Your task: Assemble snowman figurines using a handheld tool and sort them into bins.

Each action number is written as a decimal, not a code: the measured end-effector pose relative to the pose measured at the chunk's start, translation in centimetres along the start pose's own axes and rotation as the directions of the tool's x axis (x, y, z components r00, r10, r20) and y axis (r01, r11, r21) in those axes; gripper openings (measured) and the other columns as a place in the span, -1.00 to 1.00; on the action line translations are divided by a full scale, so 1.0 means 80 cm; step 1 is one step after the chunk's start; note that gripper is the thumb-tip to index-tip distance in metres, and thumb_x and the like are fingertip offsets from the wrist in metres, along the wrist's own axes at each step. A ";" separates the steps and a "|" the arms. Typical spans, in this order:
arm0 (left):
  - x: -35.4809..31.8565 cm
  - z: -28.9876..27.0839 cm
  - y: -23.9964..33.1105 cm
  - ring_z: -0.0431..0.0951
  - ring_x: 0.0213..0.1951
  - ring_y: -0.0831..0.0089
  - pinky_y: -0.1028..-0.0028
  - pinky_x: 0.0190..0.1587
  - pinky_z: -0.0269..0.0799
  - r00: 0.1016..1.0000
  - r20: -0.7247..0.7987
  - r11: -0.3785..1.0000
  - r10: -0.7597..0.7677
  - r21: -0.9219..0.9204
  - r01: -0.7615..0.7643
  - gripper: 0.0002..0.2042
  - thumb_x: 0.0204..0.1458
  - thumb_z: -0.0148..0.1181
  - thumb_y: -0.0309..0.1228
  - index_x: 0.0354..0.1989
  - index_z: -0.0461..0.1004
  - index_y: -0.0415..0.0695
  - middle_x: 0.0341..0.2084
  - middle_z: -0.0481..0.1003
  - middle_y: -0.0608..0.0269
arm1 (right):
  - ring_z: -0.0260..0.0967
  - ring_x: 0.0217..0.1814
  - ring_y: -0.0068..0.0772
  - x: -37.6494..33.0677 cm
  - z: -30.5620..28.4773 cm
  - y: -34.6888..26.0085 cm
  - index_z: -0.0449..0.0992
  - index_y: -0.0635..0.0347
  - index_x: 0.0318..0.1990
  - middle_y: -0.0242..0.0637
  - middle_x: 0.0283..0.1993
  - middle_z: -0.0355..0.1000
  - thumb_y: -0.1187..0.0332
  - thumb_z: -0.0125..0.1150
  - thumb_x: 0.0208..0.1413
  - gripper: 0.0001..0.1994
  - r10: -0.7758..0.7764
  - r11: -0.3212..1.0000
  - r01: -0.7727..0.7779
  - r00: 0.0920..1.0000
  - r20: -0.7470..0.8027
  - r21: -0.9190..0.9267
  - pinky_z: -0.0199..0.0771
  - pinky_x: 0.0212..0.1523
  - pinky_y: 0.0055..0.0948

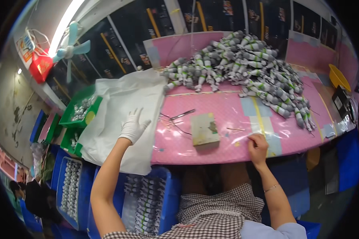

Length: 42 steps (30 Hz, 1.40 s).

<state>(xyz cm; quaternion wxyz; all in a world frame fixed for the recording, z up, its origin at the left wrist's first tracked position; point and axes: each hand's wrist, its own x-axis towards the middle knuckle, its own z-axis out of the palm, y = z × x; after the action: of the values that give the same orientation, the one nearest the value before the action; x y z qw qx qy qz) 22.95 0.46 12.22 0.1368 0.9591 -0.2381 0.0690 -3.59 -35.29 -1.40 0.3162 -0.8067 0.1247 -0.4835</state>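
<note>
My left hand (134,128), in a white glove, lies with its fingers spread on a white sheet (119,95) that drapes over the table's left side. My right hand (258,147), bare, is curled into a loose fist at the table's front edge; nothing shows sticking out of it. Between the hands a square block (203,129) with a worn, stained top sits on the pink table cover (175,147). Metal tweezers (182,114) lie just behind it on the left. A thin brown stick (235,129) is between the block and my right hand.
A large heap of grey-and-white figures with green bands (243,63) covers the back and right. Green bins (79,105) stand at the left. Blue crates (163,199) with rows of parts are below. A yellow basin (339,77) and a dark box (342,99) stand far right.
</note>
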 end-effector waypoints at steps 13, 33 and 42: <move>0.149 0.057 0.115 0.43 0.01 0.02 0.28 0.05 0.31 0.997 0.075 0.976 -0.028 0.219 0.011 -0.48 0.00 0.12 -0.10 0.07 0.38 -0.18 -0.06 0.43 -0.17 | 0.39 -0.32 -0.28 0.005 -0.030 0.002 0.55 0.24 -0.34 -0.24 -0.37 0.47 0.55 0.25 -0.17 -0.84 0.002 0.930 -0.089 0.971 0.238 0.356 0.40 -0.32 -0.44; 0.258 0.092 0.046 0.54 -0.30 0.01 0.24 -0.22 0.40 0.988 -0.095 0.960 0.123 0.264 -0.094 -0.60 -0.19 0.28 -0.23 -0.21 0.51 -0.24 -0.42 0.53 -0.13 | 0.40 -0.50 -0.28 0.013 -0.027 0.006 0.55 0.25 -0.42 -0.24 -0.50 0.44 0.64 0.21 -0.29 -0.81 -0.023 0.933 -0.094 0.948 0.317 0.348 0.39 -0.48 -0.44; -0.034 -0.019 0.096 0.26 -0.58 0.70 0.68 -0.50 0.23 0.975 -0.055 0.687 -0.214 -0.718 0.110 -0.73 0.08 0.16 -0.37 -0.06 0.38 -0.17 -0.48 0.39 0.37 | 0.32 -0.12 -0.13 0.058 0.024 -0.009 0.52 0.22 -0.25 -0.23 -0.17 0.40 0.49 0.26 -0.14 -0.78 -0.044 0.979 0.089 0.971 0.236 -0.183 0.35 -0.14 -0.27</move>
<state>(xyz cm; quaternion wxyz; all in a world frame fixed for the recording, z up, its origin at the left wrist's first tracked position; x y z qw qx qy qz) 16.80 -4.44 14.89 0.5171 0.8422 -0.1508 0.0238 0.28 -36.33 1.67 0.2326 -0.8878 0.1062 -0.3827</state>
